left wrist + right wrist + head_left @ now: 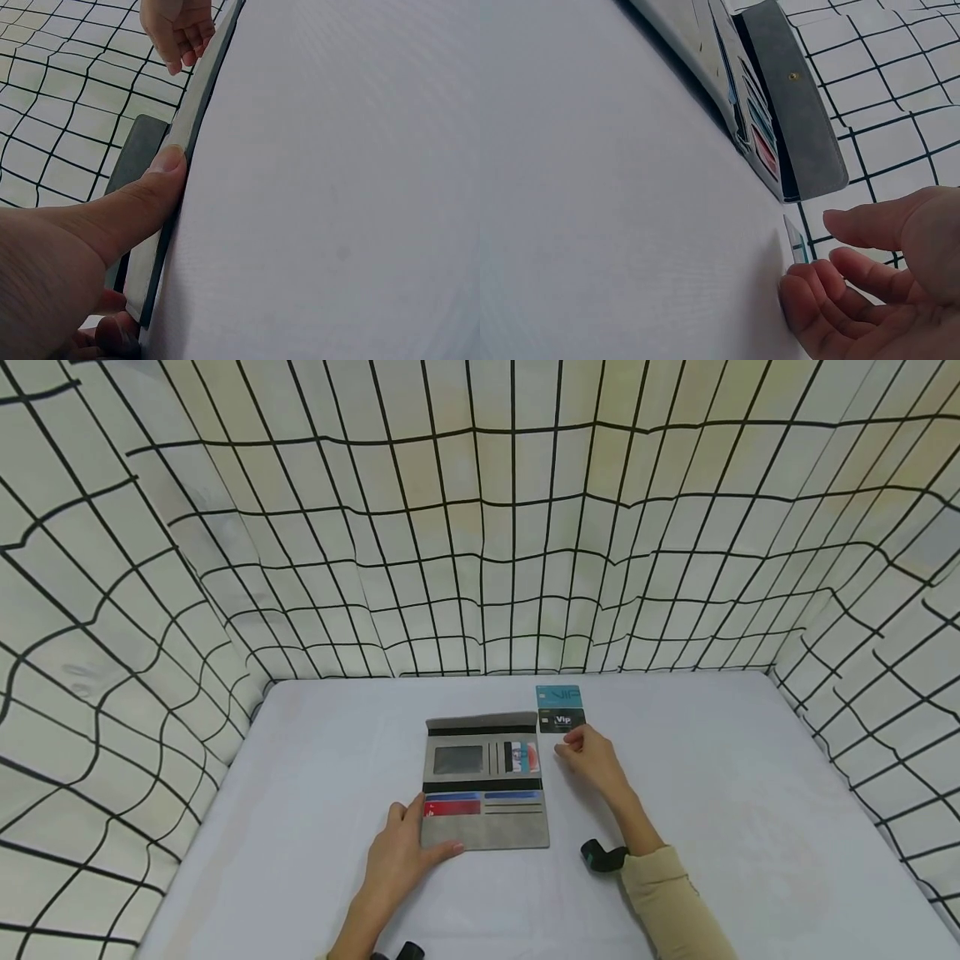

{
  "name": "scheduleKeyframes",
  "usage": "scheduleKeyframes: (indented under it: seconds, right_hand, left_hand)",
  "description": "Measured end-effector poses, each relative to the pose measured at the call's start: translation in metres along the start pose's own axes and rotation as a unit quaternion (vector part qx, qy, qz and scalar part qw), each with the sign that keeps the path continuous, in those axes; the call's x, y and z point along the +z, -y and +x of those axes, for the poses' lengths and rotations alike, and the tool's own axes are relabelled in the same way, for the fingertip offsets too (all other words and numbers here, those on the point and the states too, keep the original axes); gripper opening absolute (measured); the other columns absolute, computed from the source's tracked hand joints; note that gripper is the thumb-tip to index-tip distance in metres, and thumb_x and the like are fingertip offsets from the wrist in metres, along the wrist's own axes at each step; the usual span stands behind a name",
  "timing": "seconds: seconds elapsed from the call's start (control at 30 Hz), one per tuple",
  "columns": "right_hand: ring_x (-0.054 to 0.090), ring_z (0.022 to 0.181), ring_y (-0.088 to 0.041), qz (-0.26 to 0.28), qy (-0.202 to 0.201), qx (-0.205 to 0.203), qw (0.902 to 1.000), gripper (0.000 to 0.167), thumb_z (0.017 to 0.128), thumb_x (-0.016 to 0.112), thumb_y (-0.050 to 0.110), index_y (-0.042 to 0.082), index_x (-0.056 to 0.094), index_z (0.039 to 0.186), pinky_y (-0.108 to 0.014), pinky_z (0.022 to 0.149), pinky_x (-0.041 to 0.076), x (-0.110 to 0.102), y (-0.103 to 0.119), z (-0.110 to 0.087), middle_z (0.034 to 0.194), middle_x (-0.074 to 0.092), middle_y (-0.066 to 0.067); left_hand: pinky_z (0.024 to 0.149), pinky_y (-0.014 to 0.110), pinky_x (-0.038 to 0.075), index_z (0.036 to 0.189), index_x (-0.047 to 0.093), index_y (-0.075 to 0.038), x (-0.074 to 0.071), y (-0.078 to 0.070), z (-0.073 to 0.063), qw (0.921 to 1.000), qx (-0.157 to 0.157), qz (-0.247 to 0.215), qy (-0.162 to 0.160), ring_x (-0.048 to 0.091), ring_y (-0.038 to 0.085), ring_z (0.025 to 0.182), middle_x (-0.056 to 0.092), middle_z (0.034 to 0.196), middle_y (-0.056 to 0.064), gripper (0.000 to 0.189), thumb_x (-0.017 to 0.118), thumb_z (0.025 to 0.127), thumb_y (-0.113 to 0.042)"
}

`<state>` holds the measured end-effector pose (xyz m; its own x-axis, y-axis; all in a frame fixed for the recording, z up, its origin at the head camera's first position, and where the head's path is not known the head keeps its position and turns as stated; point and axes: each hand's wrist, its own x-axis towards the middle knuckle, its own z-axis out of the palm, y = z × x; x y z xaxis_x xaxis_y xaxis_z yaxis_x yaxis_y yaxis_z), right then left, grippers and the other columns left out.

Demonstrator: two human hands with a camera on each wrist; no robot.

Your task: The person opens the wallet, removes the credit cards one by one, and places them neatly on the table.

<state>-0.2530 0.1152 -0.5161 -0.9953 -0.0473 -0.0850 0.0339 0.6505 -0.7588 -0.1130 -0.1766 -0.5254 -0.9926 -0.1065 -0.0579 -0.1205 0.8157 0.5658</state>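
A grey wallet [513,832] lies unfolded on the white table. My left hand [396,853] grips its lower left corner, the thumb on the front edge and the fingers at the left side. In the wallet's lower pockets sit a red card [453,808] and blue-edged cards; an upper pocket holds a colourful card [528,757]. Right of the flap, a black "Vip" card [551,725] lies just below a teal VIP card [551,693]. My right hand [594,765] is beside the black card, fingers loosely bent, thumb apart, holding nothing in the right wrist view [855,277].
White cloth covers the table [750,793]. A white wall with a black grid [513,560] rises behind and at both sides. Black wrist devices, one at the right wrist [603,857] and one at the left [409,952], stick out over the table.
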Motion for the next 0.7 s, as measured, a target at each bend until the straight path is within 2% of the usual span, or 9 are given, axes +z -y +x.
scheduleKeyframes:
  seconds: [0.33, 0.7]
  right_hand:
    - [0.058, 0.074, -0.017, -0.002, 0.030, -0.007, 0.9995, 0.028, 0.092, 0.071, 0.020, 0.001, 0.063, 0.110, -0.026, 0.066, 0.048, 0.003, 0.007, -0.003, 0.094, 0.066, -0.012]
    - [0.057, 0.075, -0.017, -0.011, 0.092, -0.034, 0.9951, 0.020, 0.090, 0.072, 0.013, 0.002, 0.065, 0.104, -0.026, 0.067, 0.050, 0.010, 0.014, -0.007, 0.089, 0.065, -0.008]
  left_hand:
    - [0.053, 0.026, 0.036, 0.149, 0.044, -0.002, 0.001, 0.001, 0.000, 1.0000, 0.005, 0.001, -0.002, 0.044, 0.016, 0.060, 0.050, 0.100, 0.011, 0.104, 0.088, 0.069, -0.051]
    - [0.053, 0.027, 0.036, 0.148, 0.044, -0.001, 0.001, 0.002, 0.001, 1.0000, 0.006, 0.005, -0.002, 0.043, 0.016, 0.059, 0.050, 0.100, 0.012, 0.103, 0.088, 0.069, -0.050]
